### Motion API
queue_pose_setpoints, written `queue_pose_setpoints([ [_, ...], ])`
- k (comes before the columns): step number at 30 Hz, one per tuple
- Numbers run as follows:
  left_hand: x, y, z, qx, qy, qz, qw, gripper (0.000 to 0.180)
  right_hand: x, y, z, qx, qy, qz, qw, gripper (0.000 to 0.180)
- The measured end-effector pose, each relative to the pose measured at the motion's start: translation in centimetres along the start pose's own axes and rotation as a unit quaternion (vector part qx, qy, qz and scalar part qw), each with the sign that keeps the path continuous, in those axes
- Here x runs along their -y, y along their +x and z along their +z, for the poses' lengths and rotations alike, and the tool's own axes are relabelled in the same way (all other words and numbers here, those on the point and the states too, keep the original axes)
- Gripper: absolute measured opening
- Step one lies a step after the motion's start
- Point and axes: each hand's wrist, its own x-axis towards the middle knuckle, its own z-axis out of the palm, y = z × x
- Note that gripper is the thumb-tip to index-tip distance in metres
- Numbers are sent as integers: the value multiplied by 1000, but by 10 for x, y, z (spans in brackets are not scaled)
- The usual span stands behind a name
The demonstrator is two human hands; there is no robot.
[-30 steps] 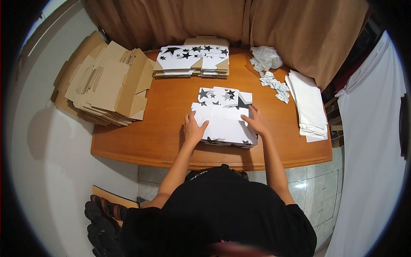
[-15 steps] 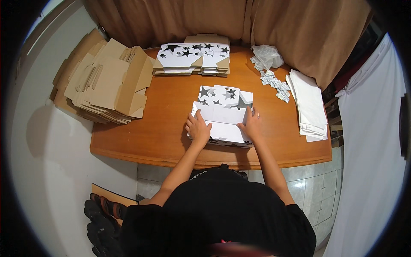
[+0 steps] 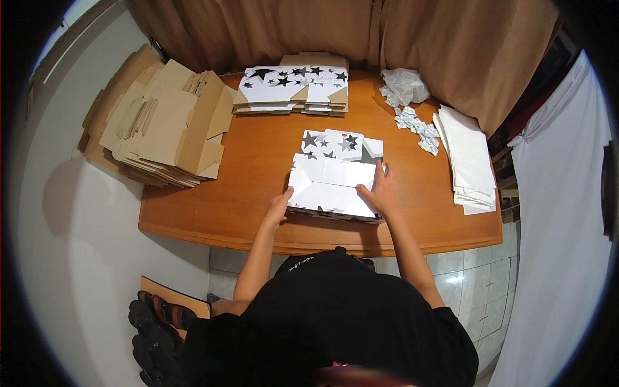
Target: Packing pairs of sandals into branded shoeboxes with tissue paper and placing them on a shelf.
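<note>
A white cardboard box [image 3: 332,198] printed with black and grey stars rests near the front of the table. Its white flaps lie folded over the top, and the star-printed lid panel [image 3: 335,146] extends behind them. At the box's near left corner my left hand [image 3: 277,208] holds the side, thumb at the upper edge. My right hand [image 3: 384,192] grips the right side, with its thumb on the white flap and its fingers along the outer edge. The inside of the box is hidden.
On the wooden table [image 3: 251,187], flattened brown cardboard boxes [image 3: 158,126] are stacked at left and star-printed flat boxes [image 3: 277,97] at the back. White paper sheets [image 3: 465,158], small silvery packets [image 3: 418,129] and a clear plastic bag [image 3: 405,87] lie at right.
My left hand has slid from the top left of the box down to its near left corner, uncovering the left flap. My right hand stays at the right side.
</note>
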Motion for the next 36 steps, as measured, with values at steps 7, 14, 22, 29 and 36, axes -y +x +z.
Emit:
queue_pose_setpoints([
  [7, -12, -25, 10, 43, -124, 15, 991, 78, 2, 7, -7, -41, 78, 39, 995, 84],
  [14, -66, -50, 29, -82, -237, 437, 864, 69, 19, 3, 13, -94, 294, 33, 951, 77],
  [22, -84, -65, 57, -220, 114, 710, 659, 90, 19, 7, -1, 2, 440, 63, 896, 60],
  [29, -24, -15, 90, -202, 295, 735, 577, 72, 29, 0, -41, 182, 633, 209, 723, 69],
  [36, -2, -11, 107, -73, 346, 720, 598, 54, 9, 2, 6, 183, 557, 258, 768, 67],
])
